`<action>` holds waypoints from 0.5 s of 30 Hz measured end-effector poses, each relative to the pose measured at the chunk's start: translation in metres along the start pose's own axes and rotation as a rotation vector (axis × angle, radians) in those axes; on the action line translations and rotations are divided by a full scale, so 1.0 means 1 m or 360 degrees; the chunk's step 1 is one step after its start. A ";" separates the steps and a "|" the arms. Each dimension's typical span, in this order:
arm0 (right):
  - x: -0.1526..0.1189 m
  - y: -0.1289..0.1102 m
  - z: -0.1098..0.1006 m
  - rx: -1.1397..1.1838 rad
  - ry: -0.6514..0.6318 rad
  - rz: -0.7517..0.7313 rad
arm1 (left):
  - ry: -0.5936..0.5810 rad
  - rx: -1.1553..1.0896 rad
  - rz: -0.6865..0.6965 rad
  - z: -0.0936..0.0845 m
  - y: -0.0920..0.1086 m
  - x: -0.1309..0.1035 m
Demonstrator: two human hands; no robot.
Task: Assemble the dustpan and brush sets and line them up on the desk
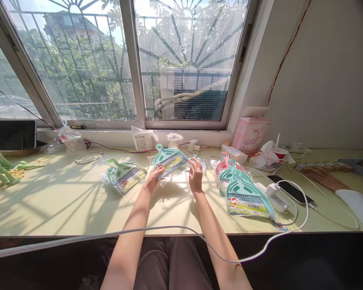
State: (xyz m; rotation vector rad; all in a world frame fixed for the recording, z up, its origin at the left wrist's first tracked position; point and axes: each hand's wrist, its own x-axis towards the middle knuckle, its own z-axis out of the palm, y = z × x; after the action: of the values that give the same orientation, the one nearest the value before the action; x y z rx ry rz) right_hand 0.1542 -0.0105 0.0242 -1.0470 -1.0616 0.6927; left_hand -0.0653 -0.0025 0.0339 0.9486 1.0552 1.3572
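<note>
A teal dustpan-and-brush set (170, 162) in clear wrapping, with a printed label, is held tilted just above the table in front of me. My left hand (153, 178) grips its lower left corner, fingers closed. At the right edge of the same set, my right hand (195, 174) has its fingers bent together on the wrapping. To the left lies a green wrapped dustpan set (125, 176). On the right, several more sets overlap, a teal dustpan set (248, 195) in front and a pink dustpan set (224, 162) behind.
A white cable (181, 227) runs across the front, over my right forearm. Beside the right pile are a power strip (274, 197) and a phone (290, 189). A pink box (250, 135) stands by the wall. Another person's hand (325, 177) rests at the far right.
</note>
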 end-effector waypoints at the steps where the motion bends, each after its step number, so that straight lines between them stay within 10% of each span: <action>1: 0.000 -0.001 -0.004 -0.0198 -0.0040 -0.0192 | 0.0028 -0.0023 0.0000 -0.004 0.001 0.000; 6: 0.009 0.002 -0.019 -0.0834 -0.0308 -0.0494 | 0.0010 0.0026 -0.0122 -0.016 0.000 -0.004; 15: 0.026 0.016 -0.025 -0.0321 -0.0235 -0.0292 | -0.0190 0.0311 -0.0450 -0.018 0.002 -0.016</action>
State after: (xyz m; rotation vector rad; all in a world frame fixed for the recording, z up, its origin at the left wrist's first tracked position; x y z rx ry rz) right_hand 0.1870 0.0096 0.0163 -1.0658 -1.3591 0.5280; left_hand -0.0823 -0.0195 0.0318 0.9685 1.1955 0.9672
